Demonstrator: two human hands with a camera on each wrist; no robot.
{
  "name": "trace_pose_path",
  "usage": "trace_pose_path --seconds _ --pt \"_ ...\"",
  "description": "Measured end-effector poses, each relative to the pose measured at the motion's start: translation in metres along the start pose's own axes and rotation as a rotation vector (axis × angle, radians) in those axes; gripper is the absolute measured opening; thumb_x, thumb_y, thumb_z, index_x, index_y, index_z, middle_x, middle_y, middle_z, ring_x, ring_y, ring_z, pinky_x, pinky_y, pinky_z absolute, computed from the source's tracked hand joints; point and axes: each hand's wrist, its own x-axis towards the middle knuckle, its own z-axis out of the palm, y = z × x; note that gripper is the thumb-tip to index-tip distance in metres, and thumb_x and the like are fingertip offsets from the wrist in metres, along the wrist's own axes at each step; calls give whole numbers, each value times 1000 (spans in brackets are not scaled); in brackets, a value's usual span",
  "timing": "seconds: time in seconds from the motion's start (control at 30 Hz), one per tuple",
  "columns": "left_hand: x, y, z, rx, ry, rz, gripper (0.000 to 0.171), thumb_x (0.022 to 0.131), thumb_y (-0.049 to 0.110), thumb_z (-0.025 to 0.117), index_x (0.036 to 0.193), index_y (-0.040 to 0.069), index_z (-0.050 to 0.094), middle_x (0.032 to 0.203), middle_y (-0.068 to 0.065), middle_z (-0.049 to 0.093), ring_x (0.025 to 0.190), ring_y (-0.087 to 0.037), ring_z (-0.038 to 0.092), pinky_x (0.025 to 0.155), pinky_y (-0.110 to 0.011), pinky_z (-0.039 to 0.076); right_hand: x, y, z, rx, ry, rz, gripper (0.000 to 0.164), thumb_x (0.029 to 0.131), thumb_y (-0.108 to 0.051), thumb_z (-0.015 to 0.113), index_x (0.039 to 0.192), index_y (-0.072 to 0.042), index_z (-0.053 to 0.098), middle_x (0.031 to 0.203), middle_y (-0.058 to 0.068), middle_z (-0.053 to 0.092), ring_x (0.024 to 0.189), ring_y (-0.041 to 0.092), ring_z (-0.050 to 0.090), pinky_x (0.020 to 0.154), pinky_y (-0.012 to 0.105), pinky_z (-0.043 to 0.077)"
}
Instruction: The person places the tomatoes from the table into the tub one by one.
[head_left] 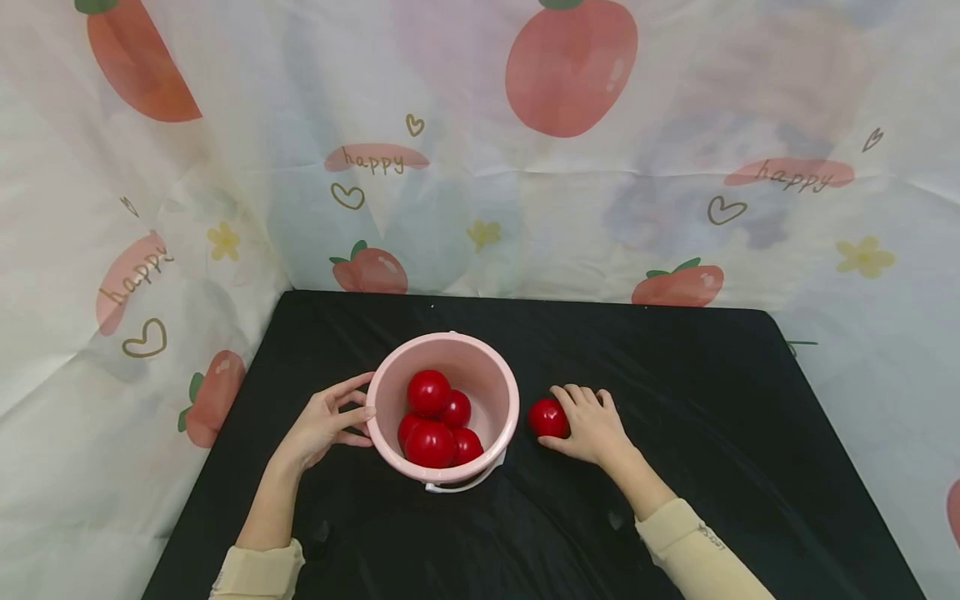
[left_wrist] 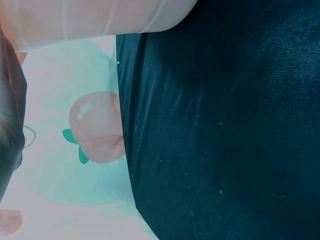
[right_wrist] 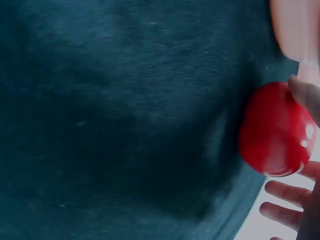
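Observation:
A pink bucket [head_left: 491, 358] holds several glossy red balls [head_left: 429, 392]. At the bucket's left side, my left hand [head_left: 322, 425] touches the wall near the rim with extended fingers and thumb; the hand [left_wrist: 11, 105] shows only in part in the left wrist view, beside the bucket's lower wall [left_wrist: 95, 20]. To the right of the bucket, my right hand [head_left: 588, 425] grips another round red ball [head_left: 547, 418] low over the table. In the right wrist view the thumb lies against this ball [right_wrist: 275, 127], with the fingers on its other side.
Black cloth covers the table [head_left: 675, 375]. The bucket's white handle [head_left: 465, 485] hangs down at its near side. Behind and to the left, a pale curtain [head_left: 450, 208] printed with fruit and hearts borders the table.

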Motion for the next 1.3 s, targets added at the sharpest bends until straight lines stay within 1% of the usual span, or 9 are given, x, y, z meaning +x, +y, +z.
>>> trace_pose_path --seconds 0.17,0.3,0.4,0.6,0.8,0.9,1.0,1.1,1.3 --pt "-1 1 0 -5 -9 10 60 85 2 62 138 0 34 104 -31 49 70 -22 66 64 -45 55 -3 3 6 7 -29 -11 82 65 -54 71 129 -10 45 124 14 50 113 32 43 96 57 30" --pt "-1 1 1 -5 -12 8 60 85 1 61 138 -1 34 105 -33 47 70 -21 66 64 -45 56 -4 5 9 5 -32 -17 83 65 -54 72 129 -10 44 123 14 50 112 32 44 95 57 31" --pt "-1 1 0 -3 -9 3 60 85 1 61 138 0 34 105 -33 47 70 -21 66 64 -45 56 -3 6 11 3 -30 -19 83 65 -54 72 129 -9 44 123 14 51 111 32 44 96 56 31" --pt "-1 1 1 -8 -14 11 61 85 3 62 138 0 34 105 -33 47 71 -21 66 64 -45 56 -2 7 14 -12 -11 -32 81 64 -53 73 127 -10 45 121 13 52 109 31 46 96 57 31" --pt "-1 2 0 -9 -17 6 61 85 3 62 138 0 34 105 -33 47 71 -21 66 64 -45 56 3 8 11 -38 24 -78 78 64 -52 73 123 -9 47 116 12 53 104 30 48 93 55 33" --pt "-2 2 0 -11 -14 3 60 85 3 62 138 0 34 105 -32 48 70 -21 66 64 -45 56 7 7 3 -59 54 -103 77 64 -51 74 122 -9 48 114 12 54 102 30 49 93 55 34" --pt "-2 3 1 -6 -11 -1 60 85 2 61 138 0 34 105 -32 48 70 -21 66 64 -45 56 13 6 -12 -87 96 -114 77 63 -51 74 121 -9 48 113 11 54 102 29 49 93 54 34" --pt "-1 3 1 0 -6 -6 59 85 1 61 138 0 35 105 -33 48 69 -21 66 64 -45 56 19 4 -30 -103 152 -131 77 62 -51 75 121 -9 48 113 11 54 102 29 49 93 53 34" --pt "-1 2 1 3 -4 -3 59 85 1 61 138 0 35 105 -33 48 70 -21 66 64 -45 56 30 -7 -73 -127 275 -186 76 63 -52 74 121 -9 48 115 11 53 103 30 49 93 53 34"
